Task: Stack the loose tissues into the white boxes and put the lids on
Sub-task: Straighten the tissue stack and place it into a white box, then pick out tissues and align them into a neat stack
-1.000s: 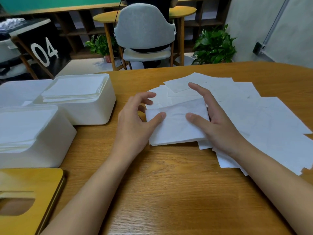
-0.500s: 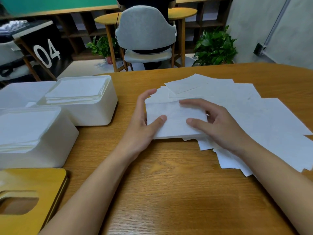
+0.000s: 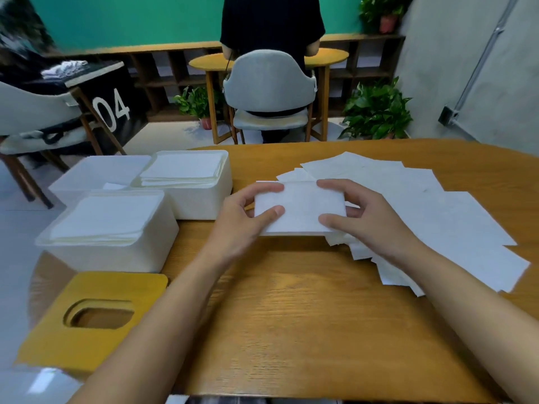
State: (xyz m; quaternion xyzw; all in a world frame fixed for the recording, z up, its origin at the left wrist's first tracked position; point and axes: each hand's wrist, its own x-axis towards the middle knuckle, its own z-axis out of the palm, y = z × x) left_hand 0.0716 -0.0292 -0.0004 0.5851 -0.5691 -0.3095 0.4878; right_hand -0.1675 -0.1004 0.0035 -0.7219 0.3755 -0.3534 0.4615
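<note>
A folded white tissue [image 3: 300, 208] is held just above the table between both hands. My left hand [image 3: 245, 220] pinches its left edge with thumb and fingers. My right hand [image 3: 364, 217] pinches its right edge the same way. Several loose tissues [image 3: 431, 211] lie spread over the table to the right. Three white boxes stand at the left: the near box [image 3: 110, 255] and the middle box [image 3: 201, 202] each hold a stack of tissues, while the far box [image 3: 87, 179] looks almost empty. A yellow lid [image 3: 96, 316] with an oval slot lies at the front left.
The wooden table [image 3: 291, 316] has bare surface in front of my arms. Beyond it stand a grey chair [image 3: 269, 91], a person in black behind the chair, potted plants [image 3: 376, 112] and a black sign marked 04 [image 3: 112, 109].
The tissue has been folded smaller and lifted slightly from the pile, with both hands closing in on its edges. The camera has tilted upward.
</note>
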